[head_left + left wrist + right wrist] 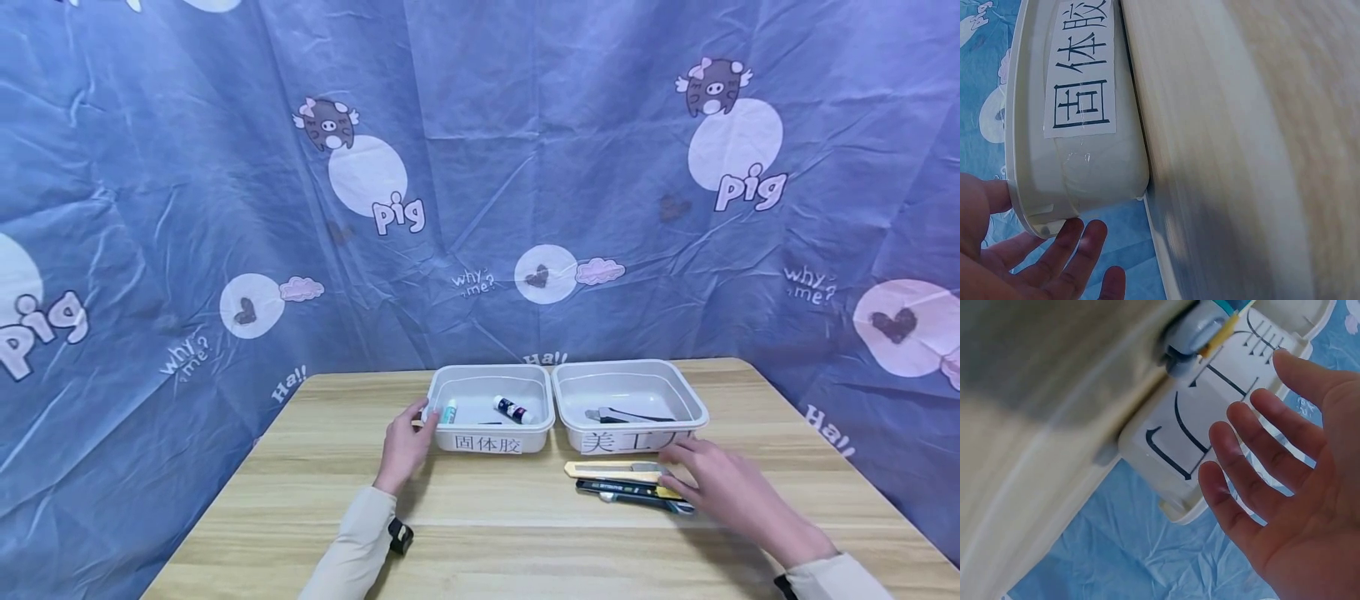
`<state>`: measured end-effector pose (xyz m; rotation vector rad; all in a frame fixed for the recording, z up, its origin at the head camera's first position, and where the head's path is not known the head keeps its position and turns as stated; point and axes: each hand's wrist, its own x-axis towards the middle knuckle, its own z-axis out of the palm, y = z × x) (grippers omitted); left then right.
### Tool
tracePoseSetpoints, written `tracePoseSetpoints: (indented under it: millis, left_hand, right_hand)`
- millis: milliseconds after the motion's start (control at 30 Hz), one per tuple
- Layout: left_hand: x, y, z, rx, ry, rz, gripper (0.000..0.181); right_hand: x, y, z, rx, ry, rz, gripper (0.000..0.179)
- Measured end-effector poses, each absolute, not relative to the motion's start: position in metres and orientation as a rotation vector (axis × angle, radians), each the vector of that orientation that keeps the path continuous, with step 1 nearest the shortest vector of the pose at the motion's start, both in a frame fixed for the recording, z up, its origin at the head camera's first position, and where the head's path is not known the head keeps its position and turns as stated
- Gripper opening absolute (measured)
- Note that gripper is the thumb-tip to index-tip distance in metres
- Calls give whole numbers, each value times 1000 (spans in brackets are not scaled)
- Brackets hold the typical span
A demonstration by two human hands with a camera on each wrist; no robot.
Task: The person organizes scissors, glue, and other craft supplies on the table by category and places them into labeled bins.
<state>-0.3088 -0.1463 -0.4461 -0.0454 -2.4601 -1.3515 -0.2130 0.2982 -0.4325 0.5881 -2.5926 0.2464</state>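
My left hand [406, 447] is at the left end of a white plastic bin [536, 438]. In the left wrist view its thumb and fingers [1088, 244] hold the bin's rim at the corner. A glue stick [513, 409] with a dark label and a teal-and-white one [448, 412] lie inside. My right hand [720, 479] hovers at the right ends of several utility knives, a yellow one [609, 470] at the back and darker ones [611, 486] in front. The right wrist view shows its fingers [1241, 475] loosely spread, holding nothing.
Beside the first bin stands a second white bin [697, 414], with a black utility knife [633, 416] in it. Both bins carry paper labels with Chinese characters. The wooden table [480, 533] ends at a blue printed curtain [480, 183] behind the bins.
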Motion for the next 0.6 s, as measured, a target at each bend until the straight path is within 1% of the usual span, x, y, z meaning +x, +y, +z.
tracePoseSetpoints:
  millis: [433, 600]
  left_hand:
    - [-310, -146, -448, -53, -2451, -1353, 44]
    - [-310, -146, -448, -52, -2445, -1352, 44]
  right_hand:
    - [-209, 298, -445, 623, -2616, 227, 27]
    - [-206, 299, -448, 622, -2671, 234, 31]
